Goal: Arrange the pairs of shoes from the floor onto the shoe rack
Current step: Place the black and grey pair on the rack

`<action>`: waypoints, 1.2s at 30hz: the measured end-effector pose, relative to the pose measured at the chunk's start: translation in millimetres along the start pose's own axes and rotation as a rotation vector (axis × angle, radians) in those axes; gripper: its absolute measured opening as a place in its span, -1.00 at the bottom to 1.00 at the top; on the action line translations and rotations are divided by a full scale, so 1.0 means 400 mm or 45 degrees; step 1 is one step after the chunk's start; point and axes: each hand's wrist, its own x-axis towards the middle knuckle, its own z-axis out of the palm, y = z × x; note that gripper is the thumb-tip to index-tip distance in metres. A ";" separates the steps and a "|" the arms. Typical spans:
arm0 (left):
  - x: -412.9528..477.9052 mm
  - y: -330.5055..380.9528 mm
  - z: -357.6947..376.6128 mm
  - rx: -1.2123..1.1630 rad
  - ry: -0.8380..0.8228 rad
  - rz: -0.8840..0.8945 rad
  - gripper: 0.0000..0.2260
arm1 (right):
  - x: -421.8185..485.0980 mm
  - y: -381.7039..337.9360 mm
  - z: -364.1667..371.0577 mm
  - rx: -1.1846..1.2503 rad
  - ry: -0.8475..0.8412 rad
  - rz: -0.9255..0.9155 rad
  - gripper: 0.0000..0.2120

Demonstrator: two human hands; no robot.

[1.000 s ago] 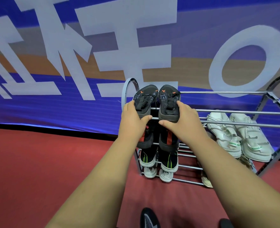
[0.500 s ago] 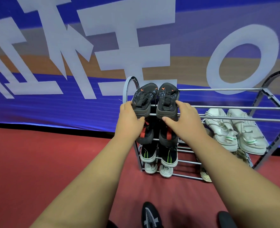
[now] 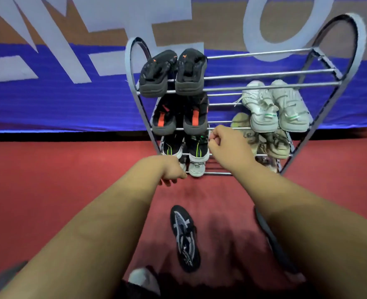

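A metal shoe rack (image 3: 264, 72) stands against the banner wall. A black pair with orange marks (image 3: 174, 72) lies on its top tier at the left. Below it sit a black pair with red tabs (image 3: 178, 117), then a black pair with green stripes (image 3: 184, 147). A white pair (image 3: 275, 106) rests on the right of the second tier, with a worn beige pair (image 3: 271, 143) under it. My left hand (image 3: 171, 171) hangs with loosely curled fingers, holding nothing, in front of the lowest bars. My right hand (image 3: 225, 145) is loosely curled and holds nothing.
A black shoe with white pattern (image 3: 184, 236) lies on the red floor (image 3: 49, 180) between my arms. Another dark shoe (image 3: 271, 236) is mostly hidden under my right forearm. A blue, brown and white banner (image 3: 70, 93) covers the wall behind the rack.
Both hands have let go of the black pair on the top tier and dropped down towards the lower tiers. The camera has tilted down and moved closer.
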 end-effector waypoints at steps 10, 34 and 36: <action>0.181 -0.055 0.502 0.028 -0.421 -0.419 -0.49 | -0.403 0.528 0.205 -0.389 -0.565 0.850 -0.55; 0.264 -0.012 0.779 -0.492 0.093 -0.223 -0.31 | -0.455 0.595 0.286 0.704 -0.412 1.400 -0.74; 0.259 0.020 0.767 -0.393 0.302 -0.184 -0.34 | -0.432 0.546 0.305 0.962 -0.454 1.433 -0.76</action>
